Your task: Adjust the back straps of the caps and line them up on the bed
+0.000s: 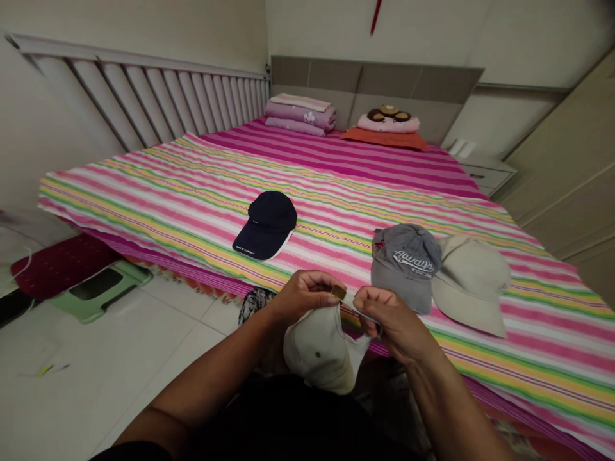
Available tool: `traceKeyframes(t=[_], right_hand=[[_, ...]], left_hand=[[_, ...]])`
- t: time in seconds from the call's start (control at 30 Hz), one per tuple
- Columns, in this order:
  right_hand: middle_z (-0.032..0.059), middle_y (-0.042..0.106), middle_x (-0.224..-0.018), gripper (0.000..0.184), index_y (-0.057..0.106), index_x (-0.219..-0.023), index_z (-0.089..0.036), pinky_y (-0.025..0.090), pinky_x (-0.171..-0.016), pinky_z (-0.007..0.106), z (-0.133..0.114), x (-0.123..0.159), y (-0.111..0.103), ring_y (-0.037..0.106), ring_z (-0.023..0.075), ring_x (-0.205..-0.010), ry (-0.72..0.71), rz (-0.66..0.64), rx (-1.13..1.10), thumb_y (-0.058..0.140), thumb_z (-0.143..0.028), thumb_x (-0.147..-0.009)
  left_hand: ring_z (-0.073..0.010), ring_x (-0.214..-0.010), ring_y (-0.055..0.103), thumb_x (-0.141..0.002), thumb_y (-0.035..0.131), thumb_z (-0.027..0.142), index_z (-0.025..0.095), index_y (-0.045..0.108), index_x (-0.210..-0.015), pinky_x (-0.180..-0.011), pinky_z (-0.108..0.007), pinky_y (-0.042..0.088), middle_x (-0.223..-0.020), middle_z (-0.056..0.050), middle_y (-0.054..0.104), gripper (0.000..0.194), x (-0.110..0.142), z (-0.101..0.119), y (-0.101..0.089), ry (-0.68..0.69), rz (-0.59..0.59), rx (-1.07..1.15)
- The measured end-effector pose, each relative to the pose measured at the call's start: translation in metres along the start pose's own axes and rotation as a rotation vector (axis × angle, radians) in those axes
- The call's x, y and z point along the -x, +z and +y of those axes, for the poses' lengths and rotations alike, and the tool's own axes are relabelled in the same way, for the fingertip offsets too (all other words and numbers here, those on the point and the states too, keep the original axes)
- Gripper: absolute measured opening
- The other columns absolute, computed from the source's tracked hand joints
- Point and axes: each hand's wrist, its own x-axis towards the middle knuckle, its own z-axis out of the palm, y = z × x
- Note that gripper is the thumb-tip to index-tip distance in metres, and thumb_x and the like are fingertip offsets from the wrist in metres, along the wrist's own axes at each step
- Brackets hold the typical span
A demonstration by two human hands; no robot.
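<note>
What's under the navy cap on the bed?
Striped bedding shows all around the navy cap. The cap covers the spot directly beneath, so anything tucked there can't be seen.

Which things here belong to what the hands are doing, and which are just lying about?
In the work:
pale cap, its strap end pinched by left hand and right hand
brassy buckle

Apparently just about:
navy cap
gray cap
beige cap
purple bedding
green stool

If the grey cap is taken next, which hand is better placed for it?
Probably the right hand: it is close to the grey cap, while the left hand is farther away. Both hold the pale cap, so the right must first let go.
</note>
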Motion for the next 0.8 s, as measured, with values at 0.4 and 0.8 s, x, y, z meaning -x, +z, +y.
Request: traceKeyframes(t=[0.4,0.8], right_hand=[[-0.0059,0.043,-0.036,0.023,0.052,-0.053,-0.015,0.024,-0.038,0.019,0.006,0.0,0.007,0.032,0.0046,-0.034,-0.004,-0.018,-0.078,0.064,-0.032,-0.063],[-0.0065,0.043,-0.038,0.024,0.052,-0.056,-0.016,0.027,-0.038,0.019,0.011,-0.002,0.007,0.032,0.0051,-0.035,-0.006,0.064,-0.105,0.066,-0.034,-0.063]], left_hand=[[-0.0087,-0.056,0.059,-0.051,0.077,0.017,0.015,0.07,-0.076,-0.056,-0.019,0.044,-0.066,-0.001,0.067,0.026,0.002,-0.009,-0.004,-0.045,0.069,0.06],[-0.0088,-0.06,0.06,-0.053,0.075,0.014,0.014,0.067,-0.084,-0.059,-0.019,0.045,-0.071,-0.002,0.067,0.032,-0.001,-0.014,-0.007,-0.013,0.089,0.106]])
